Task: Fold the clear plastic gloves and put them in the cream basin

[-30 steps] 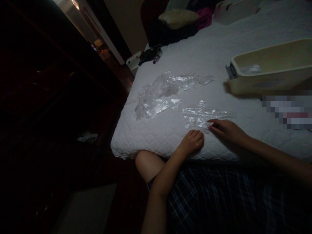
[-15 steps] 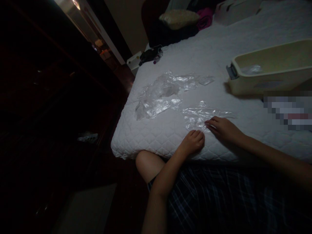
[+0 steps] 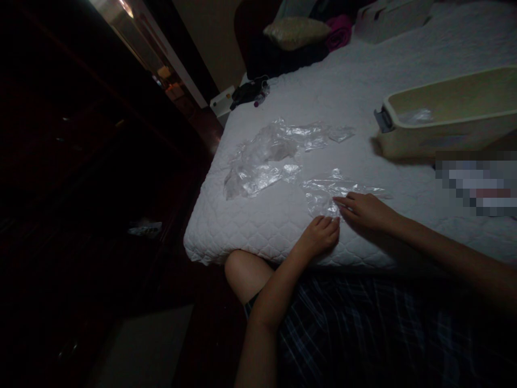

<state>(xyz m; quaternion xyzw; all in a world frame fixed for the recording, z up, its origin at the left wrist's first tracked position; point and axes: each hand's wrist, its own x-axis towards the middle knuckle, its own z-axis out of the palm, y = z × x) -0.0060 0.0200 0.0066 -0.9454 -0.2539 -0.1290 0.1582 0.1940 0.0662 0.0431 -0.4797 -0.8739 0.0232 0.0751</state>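
A clear plastic bag (image 3: pixel 323 189) lies flat on the white quilted bed (image 3: pixel 258 226), close to its near edge. My right hand (image 3: pixel 365 211) rests over the bag's right part, its fingers stretched toward the left and spread a little. At the bag's near edge is my left hand (image 3: pixel 321 235), its fingers curled down together; what is under the fingertips is too small to make out. The two hands are close but apart. Beyond them to the left, more crumpled clear plastic (image 3: pixel 264 161) spreads over the bed.
A cream plastic bin (image 3: pixel 448 134) with a grey latch stands at the right, some clear plastic inside. A white box (image 3: pixel 391 21), a pink roll (image 3: pixel 338 32) and a beige cushion (image 3: pixel 297 32) lie at the back. Dark items (image 3: pixel 248 92) sit at the far left corner.
My right hand has moved slightly left over the bag, and its fingers reach out more. My left hand has stayed nearly in place, with its fingers shifted a little.
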